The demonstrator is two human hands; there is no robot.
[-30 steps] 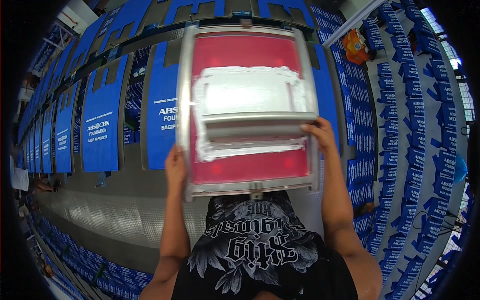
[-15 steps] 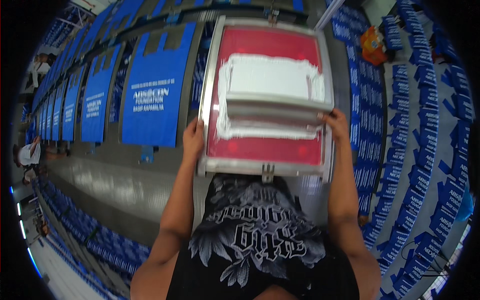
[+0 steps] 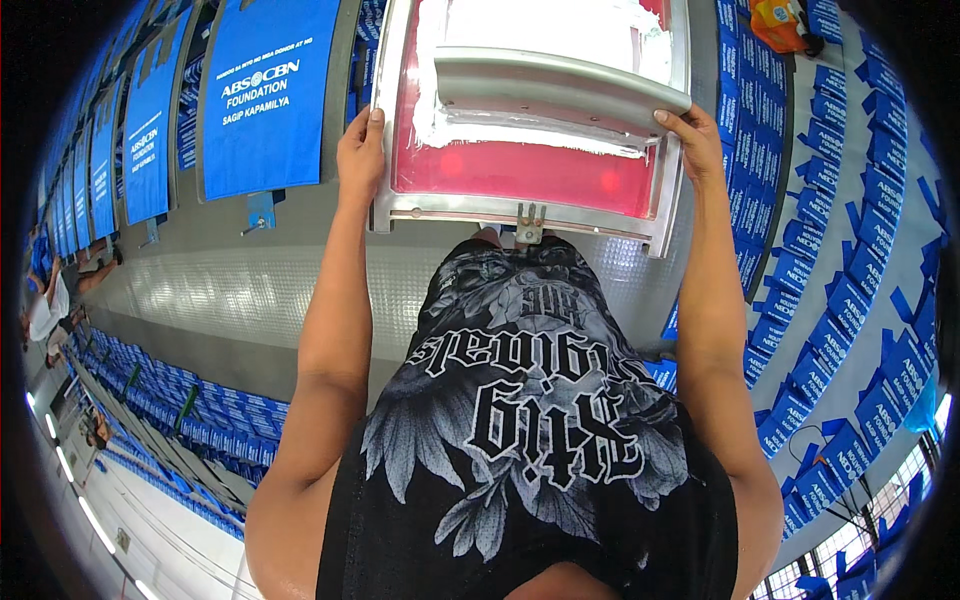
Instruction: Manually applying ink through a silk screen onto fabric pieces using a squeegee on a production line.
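Observation:
A screen-printing frame [image 3: 455, 209] with pale metal rails and red mesh is in front of me at the top of the view. Thick white ink [image 3: 428, 122] covers the middle of the mesh. Across it lies a wide metal squeegee [image 3: 550, 88], its blade edge toward the ink. My left hand [image 3: 360, 158] is closed round the frame's left rail. On the right side, my right hand [image 3: 698, 140] grips the opposite rail, its thumb and fingertips against the squeegee's right end. The frame's far edge is cut off by the picture.
Blue printed bags [image 3: 265, 105] lie flat on boards in a row to my left. Many more hang or lie in rows at right [image 3: 860, 260] and lower left. An orange bag [image 3: 780, 22] sits at the upper right. Another person [image 3: 48, 308] stands at far left.
The view has tipped, so the frame, the bags and my hands all sit higher in the picture. Both hands keep their grip, and the squeegee stays at the same place on the mesh.

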